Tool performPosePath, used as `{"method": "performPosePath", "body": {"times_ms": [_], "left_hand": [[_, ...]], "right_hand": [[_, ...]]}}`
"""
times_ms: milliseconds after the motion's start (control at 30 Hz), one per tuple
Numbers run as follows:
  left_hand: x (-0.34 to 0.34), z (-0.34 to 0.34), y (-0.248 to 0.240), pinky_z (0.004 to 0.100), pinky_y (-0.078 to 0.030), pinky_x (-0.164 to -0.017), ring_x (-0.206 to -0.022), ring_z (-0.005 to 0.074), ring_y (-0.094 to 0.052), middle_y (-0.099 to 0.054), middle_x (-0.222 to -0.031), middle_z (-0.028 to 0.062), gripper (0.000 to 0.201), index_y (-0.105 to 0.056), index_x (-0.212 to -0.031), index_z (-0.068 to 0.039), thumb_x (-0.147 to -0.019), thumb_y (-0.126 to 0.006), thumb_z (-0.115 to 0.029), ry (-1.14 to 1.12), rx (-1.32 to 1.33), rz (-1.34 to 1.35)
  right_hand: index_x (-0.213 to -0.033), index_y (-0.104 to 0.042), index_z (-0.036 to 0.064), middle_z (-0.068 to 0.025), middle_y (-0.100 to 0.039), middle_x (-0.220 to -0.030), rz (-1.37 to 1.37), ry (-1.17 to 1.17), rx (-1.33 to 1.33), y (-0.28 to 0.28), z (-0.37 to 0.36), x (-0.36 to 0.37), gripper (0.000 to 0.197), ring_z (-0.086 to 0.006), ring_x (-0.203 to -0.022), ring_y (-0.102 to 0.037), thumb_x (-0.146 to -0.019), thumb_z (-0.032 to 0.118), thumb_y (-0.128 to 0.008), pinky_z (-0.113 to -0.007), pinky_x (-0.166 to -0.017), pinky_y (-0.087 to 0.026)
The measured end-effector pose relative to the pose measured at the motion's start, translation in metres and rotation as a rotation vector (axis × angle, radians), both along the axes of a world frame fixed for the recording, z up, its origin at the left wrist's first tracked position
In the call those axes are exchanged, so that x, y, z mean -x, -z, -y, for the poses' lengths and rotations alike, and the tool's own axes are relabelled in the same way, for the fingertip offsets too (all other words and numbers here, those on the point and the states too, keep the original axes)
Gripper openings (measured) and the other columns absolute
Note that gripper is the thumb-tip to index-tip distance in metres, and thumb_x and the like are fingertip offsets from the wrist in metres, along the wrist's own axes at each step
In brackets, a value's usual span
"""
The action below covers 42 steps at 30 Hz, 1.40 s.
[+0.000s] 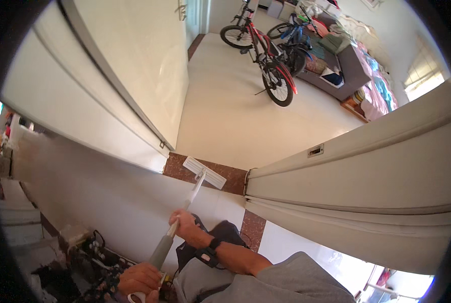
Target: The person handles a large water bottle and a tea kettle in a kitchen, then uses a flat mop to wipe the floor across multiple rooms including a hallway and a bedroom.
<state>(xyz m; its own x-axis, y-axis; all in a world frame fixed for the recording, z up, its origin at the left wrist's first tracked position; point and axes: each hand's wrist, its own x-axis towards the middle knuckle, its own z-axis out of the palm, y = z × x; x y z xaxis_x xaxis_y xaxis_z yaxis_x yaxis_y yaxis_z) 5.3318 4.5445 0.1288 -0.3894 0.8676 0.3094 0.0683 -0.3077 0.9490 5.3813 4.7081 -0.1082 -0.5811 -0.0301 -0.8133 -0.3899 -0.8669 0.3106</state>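
A white flat mop (pixel 214 178) lies with its head on the reddish-brown stone strip (pixel 235 184) of the doorway, one end reaching onto the white floor nearer me. Its pole slants back toward me at the lower left. My right hand (pixel 186 225), with a black band on the wrist, is closed around the pale middle of the pole. Lower down, my left hand (pixel 140 281) is closed at the grey grip end of the pole, where a white loop shows by the fingers.
An open white door (pixel 154 55) stands left of the doorway; a white door frame (pixel 357 171) is on the right. Beyond are a red and black bicycle (pixel 259 50), a blue bicycle (pixel 290 38) and a grey sofa (pixel 354 76) piled with cloth. Dark clutter (pixel 91 252) sits lower left.
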Motion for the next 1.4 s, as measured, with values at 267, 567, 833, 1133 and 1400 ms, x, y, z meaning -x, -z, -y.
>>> {"method": "performPosePath", "body": {"times_ms": [267,567,833,1133,1400], "left_hand": [[0.038,-0.069,0.038,0.0436,-0.053,-0.072,-0.061,0.0231,-0.060,-0.056,-0.063,0.0064,0.018,-0.051,-0.060,-0.007,-0.065,-0.065,0.001,-0.041,0.350,0.044],[0.064,-0.276,0.011,0.0466,-0.052,-0.081,-0.063,0.0236,-0.059,-0.058,-0.064,0.0063,0.016,-0.049,-0.066,-0.007,-0.068,-0.063,0.001,0.166,0.069,-0.100],[0.081,-0.377,0.003,0.0454,-0.052,-0.078,-0.061,0.0219,-0.058,-0.057,-0.063,0.0050,0.015,-0.050,-0.064,-0.008,-0.065,-0.064,0.000,0.371,0.072,-0.093],[0.122,-0.518,0.024,0.0467,-0.048,-0.083,-0.063,0.0207,-0.056,-0.054,-0.061,0.0038,0.016,-0.046,-0.067,-0.010,-0.072,-0.060,-0.004,0.560,0.061,-0.019],[0.102,-0.618,0.042,0.0470,-0.046,-0.089,-0.069,0.0194,-0.055,-0.052,-0.065,0.0047,0.012,-0.045,-0.074,-0.007,-0.076,-0.050,0.004,0.572,0.084,0.048]], "right_hand": [[-0.075,-0.051,0.0039,-0.0055,-0.046,-0.064,0.047,0.056,-0.510,0.037,-0.099,0.029,0.007,-0.0195,-0.053,-0.049,-0.078,0.007,-0.056,-0.033,-0.052,-0.043],[-0.072,-0.041,0.0106,0.0001,-0.042,-0.061,-0.036,0.425,-0.265,0.040,-0.261,0.029,0.020,-0.0130,-0.049,-0.044,-0.088,0.009,-0.053,-0.026,-0.048,-0.041],[-0.066,-0.038,0.0124,0.0010,-0.038,-0.056,0.027,0.637,-0.183,0.019,-0.345,0.030,0.024,-0.0103,-0.044,-0.039,-0.086,0.008,-0.050,-0.022,-0.043,-0.037],[-0.072,-0.039,0.0107,0.0006,-0.039,-0.060,0.148,0.823,-0.190,0.048,-0.456,0.024,0.019,-0.0120,-0.047,-0.041,-0.087,0.008,-0.050,-0.026,-0.045,-0.038],[-0.088,-0.042,0.0009,-0.0073,-0.046,-0.068,0.378,0.874,-0.343,0.055,-0.541,-0.015,0.010,-0.0162,-0.055,-0.049,-0.087,0.002,-0.052,-0.032,-0.049,-0.048]]}}
